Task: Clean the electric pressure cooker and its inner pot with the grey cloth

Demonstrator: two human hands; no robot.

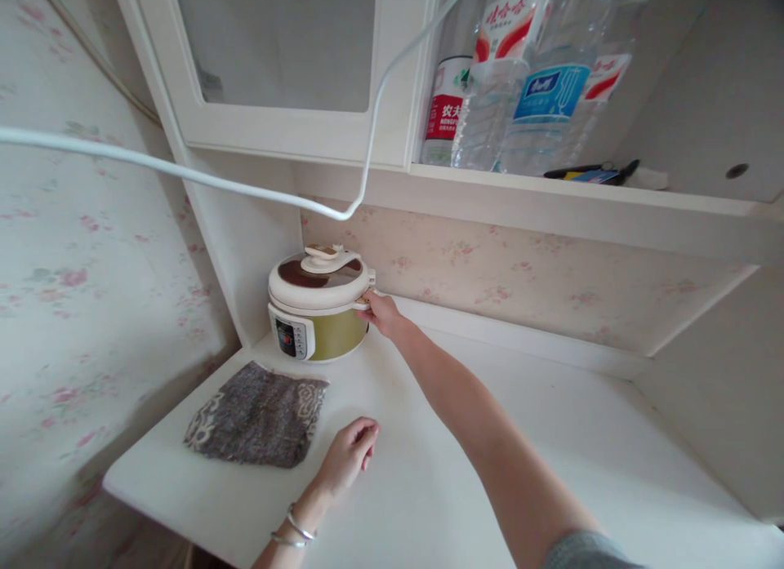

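Note:
A small electric cooker [318,312] with a white lid and olive-green body stands in the back left corner of the white counter [465,471]. My right hand [378,310] reaches out and its fingers are closed on the cooker's right side handle. My left hand [348,452] rests on the counter nearer to me, fingers loosely curled and holding nothing, right beside a folded grey patterned cloth [260,414]. Two thin bangles [295,530] sit on my left wrist.
A white cable [202,175] hangs across the view in front of the cabinet door [275,63]. On the open shelf [551,197] above stand several plastic water bottles [527,87] and a black-handled tool [591,173]. Floral wallpaper covers the left wall.

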